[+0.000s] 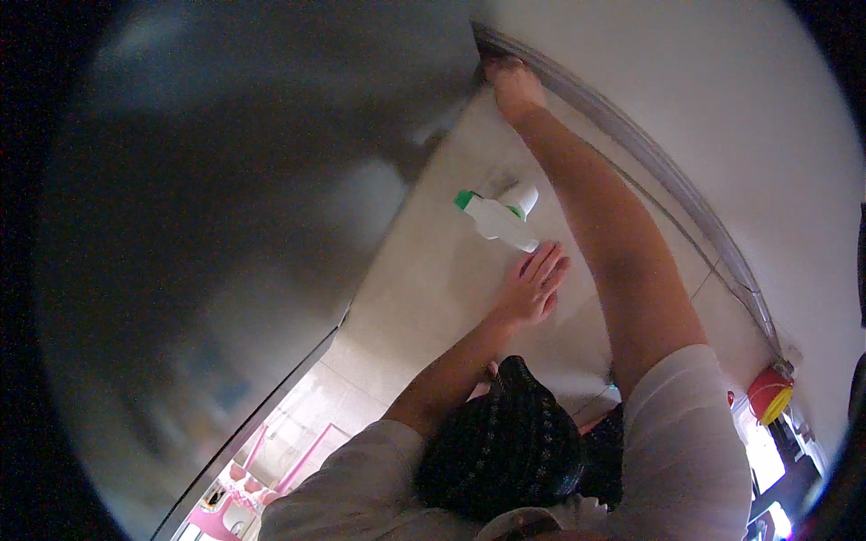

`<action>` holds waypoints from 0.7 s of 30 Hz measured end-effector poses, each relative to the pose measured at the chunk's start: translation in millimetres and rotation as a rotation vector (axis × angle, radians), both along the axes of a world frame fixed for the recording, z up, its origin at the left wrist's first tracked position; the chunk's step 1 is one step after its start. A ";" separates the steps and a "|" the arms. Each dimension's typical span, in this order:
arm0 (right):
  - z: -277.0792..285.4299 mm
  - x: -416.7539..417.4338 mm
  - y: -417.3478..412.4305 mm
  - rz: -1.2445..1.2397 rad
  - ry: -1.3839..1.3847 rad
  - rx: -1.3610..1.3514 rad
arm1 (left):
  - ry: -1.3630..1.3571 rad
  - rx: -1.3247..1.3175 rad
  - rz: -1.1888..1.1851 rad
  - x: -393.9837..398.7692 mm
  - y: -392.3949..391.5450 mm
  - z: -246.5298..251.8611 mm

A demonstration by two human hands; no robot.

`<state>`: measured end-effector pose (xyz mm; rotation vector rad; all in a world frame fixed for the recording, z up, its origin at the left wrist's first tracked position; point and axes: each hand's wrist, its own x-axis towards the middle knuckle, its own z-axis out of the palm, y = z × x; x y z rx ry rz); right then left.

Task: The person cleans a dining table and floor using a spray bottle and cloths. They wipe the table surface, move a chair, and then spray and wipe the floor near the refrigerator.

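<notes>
My right arm stretches far forward, and my right hand [517, 84] is in the narrow corner between a dark glossy panel [257, 169] and the grey strip [636, 132] at the foot of the wall. Shadow hides its fingertips and anything they may hold. Closer to me, my left hand [534, 287] is low over the tiled floor [413, 291], apparently resting on it, with fingers extended and nothing in them. Just beyond those fingertips is a white spray bottle [500, 223] with a green nozzle and collar. Its trigger head points towards the dark panel.
A pale wall [737, 128] rises on the right above the strip. Near the strip's close end is a red and yellow object [771, 395]. Pink-framed items [304, 460] stand at the lower left, past the panel's edge. My knees, in dark patterned cloth [507, 439], are below me.
</notes>
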<state>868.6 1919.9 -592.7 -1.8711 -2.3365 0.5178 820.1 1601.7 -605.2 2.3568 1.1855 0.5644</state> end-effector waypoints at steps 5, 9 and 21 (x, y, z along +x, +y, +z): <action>-9.4 37.2 -40.7 0.112 -0.247 0.270 | 0.057 -0.016 -0.018 -1.2 3.0 7.0; -2.9 81.4 -80.7 -0.058 -0.141 0.255 | 0.097 -0.079 -0.028 -3.0 3.6 13.8; -27.4 10.7 -40.7 -0.088 0.176 0.405 | 0.032 -0.090 0.014 -0.6 -1.7 3.7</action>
